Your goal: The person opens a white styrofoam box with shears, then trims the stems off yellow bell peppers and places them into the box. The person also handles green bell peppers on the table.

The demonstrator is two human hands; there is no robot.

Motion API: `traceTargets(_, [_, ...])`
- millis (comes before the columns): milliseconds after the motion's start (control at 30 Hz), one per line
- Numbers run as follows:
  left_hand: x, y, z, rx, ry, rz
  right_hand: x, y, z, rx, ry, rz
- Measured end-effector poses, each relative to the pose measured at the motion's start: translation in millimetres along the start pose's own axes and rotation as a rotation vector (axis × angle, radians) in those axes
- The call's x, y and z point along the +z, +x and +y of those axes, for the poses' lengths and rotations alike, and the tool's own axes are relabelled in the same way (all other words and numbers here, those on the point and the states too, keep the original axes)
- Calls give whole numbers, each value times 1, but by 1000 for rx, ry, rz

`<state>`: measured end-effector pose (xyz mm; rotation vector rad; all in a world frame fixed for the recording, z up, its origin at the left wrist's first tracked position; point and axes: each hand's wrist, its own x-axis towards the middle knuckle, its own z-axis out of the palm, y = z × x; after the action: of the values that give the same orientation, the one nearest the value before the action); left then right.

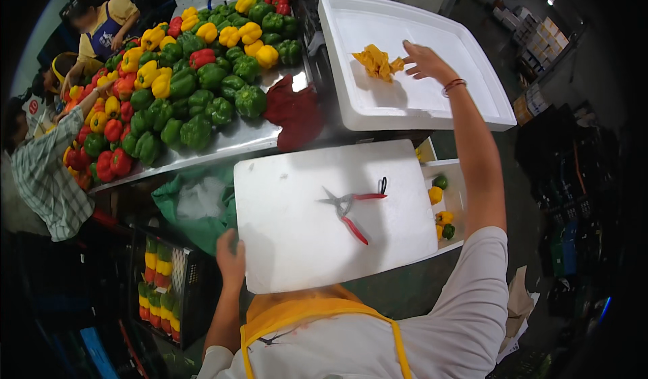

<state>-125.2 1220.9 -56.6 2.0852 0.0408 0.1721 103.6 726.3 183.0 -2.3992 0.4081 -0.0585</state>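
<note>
My left hand [230, 257] is at the left edge of a white foam board [288, 217], its thumb against the edge and a gap between thumb and fingers. On the board lie pruning shears [344, 204] with red handles and spread blades. My right hand [428, 65] is over a large white foam tray [455, 110], fingers apart. Just left of its fingertips is a crumpled yellow cloth [377, 62], with a shadow below it on the tray. I cannot tell whether the cloth touches the tray floor.
Green, yellow and red bell peppers [200, 103] cover a metal table [253, 128], beside a dark red cloth [292, 110]. A green bag [177, 197] and black crate [187, 278] of packed peppers stand left. Peppers lie in a white box [458, 186]. Co-workers [50, 166] reach in from the left.
</note>
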Motion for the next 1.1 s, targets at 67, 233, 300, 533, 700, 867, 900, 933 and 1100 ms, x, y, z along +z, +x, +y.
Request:
traceTargets(67, [-13,-7,-19,-114,81,14,-10,-15,9,-78,-53,87])
traceTargets(233, [-12,-34,-39,-489,-230,-351,-22,-77,43,-316,32,359])
traceTargets(300, [-11,-39,-39,-561,-494,-429,-21,-86,52,-244,141,262])
traceTargets(533, [-10,-28,-36,-599,-335,-440,-17,-77,52,-13,213,186])
traceTargets(700, [-12,-34,-39,-534,-439,-452,-4,-86,29,-280,596,-21])
traceTargets(867, [-8,-42,-37,-507,-456,-492,-13,-91,61,-142,550,334])
traceTargets(900, [-7,-43,-37,-450,-478,-487,-19,-96,80,-150,446,367])
traceTargets(933, [-4,-44,-38,-444,-453,-490,-25,-106,102,-103,477,452])
traceTargets(1100, [5,-48,-41,-388,-473,-442,15,-221,233,370,42,219])
